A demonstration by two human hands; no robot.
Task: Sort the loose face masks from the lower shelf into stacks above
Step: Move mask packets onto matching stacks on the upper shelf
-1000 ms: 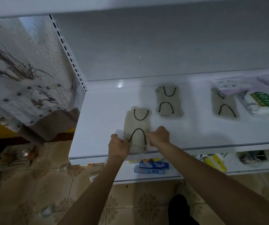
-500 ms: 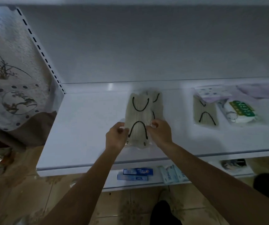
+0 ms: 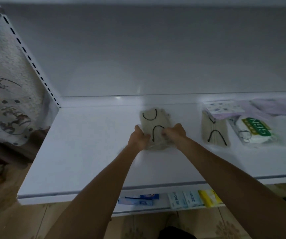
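Beige mask pack [image 3: 150, 119] on upper shelf [image 3: 87, 152] | left hand [image 3: 138, 139] and right hand [image 3: 175, 133] pinch its sides

Single head-worn wide-angle view, facing forward and steeply down, white upper shelf [image 3: 87, 152] at arm's reach across mid-frame, back panel [image 3: 156, 57] above it, lower shelf [image 3: 147, 210] edge and tiled floor [image 3: 18, 221] along the bottom

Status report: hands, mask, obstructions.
Left hand and right hand both grip the beige mask at its near end. Mask lies on the upper shelf, seemingly atop another. Nothing blocking; second beige stack sits apart, right.
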